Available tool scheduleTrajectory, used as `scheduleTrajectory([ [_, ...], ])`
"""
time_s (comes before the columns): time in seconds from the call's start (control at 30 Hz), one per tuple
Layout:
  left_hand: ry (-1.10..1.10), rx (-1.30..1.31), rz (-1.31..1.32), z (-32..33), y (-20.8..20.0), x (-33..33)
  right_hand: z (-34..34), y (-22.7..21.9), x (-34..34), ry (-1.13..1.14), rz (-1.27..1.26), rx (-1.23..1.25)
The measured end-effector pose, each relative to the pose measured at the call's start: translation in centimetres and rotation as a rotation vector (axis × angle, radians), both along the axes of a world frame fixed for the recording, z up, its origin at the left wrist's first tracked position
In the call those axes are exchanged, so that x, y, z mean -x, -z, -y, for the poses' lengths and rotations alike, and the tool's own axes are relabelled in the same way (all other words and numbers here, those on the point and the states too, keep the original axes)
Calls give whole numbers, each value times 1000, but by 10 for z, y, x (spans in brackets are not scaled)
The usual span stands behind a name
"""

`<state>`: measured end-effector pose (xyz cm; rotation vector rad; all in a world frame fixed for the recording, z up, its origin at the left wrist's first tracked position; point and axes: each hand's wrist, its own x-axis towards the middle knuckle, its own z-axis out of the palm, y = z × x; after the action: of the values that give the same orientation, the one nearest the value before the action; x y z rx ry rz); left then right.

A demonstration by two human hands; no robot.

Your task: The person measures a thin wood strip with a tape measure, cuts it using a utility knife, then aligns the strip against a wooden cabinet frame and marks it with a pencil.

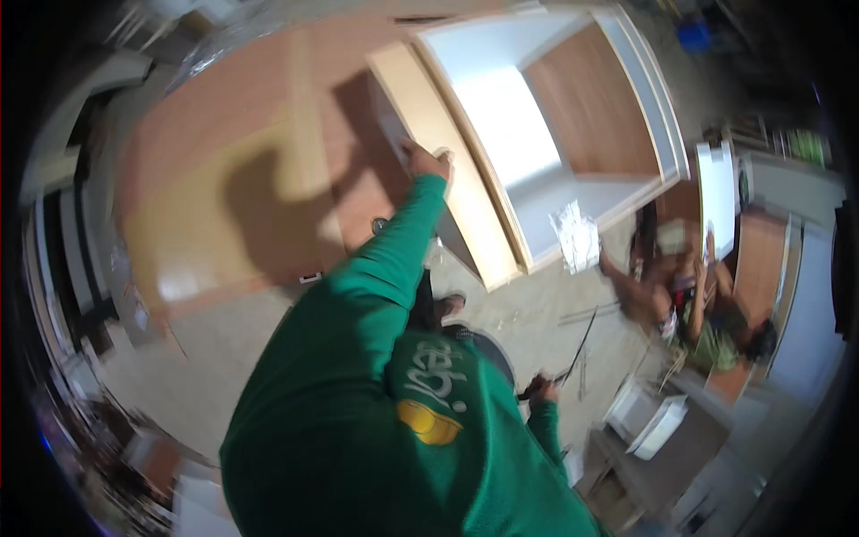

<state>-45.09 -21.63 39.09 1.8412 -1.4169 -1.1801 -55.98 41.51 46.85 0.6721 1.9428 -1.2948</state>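
My left hand (428, 161), at the end of an outstretched green sleeve, grips the edge of a long pale wooden board (456, 174). This board runs along the near left side of an open wooden cabinet box (586, 107) with white inner faces and a brown panel. Lower right, my right hand (540, 387) is closed by my side. A thin dark rod (580, 347) extends up from it; its exact kind is too blurred to tell. Beneath my left arm lies a broad wooden panel (215, 197), with the arm's shadow across it.
A crumpled silvery sheet (577, 237) hangs at the cabinet's near corner. Another person (698, 300) sits low at the right, a hand against a white board (716, 201). A white tray (658, 425) rests on a small table (684, 456) at the lower right. Boards are stacked far left.
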Motion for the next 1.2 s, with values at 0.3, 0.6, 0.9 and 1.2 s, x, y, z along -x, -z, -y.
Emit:
scheduleTrajectory([
  [0.3, 300, -202, 159, -17, 15, -6, -16, 10, -58, 425, -56, -358],
  [0.6, 467, -480, 254, -63, -18, -4, 52, 46, -50, 519, 46, -48],
  [0.9, 1460, -234, 661, -117, 16, -168, 133, 32, -14, 77, -42, 6],
  [1.2, 1112, -711, -364, -151, -258, -133, 32, 60, -46, 200, 20, -180],
])
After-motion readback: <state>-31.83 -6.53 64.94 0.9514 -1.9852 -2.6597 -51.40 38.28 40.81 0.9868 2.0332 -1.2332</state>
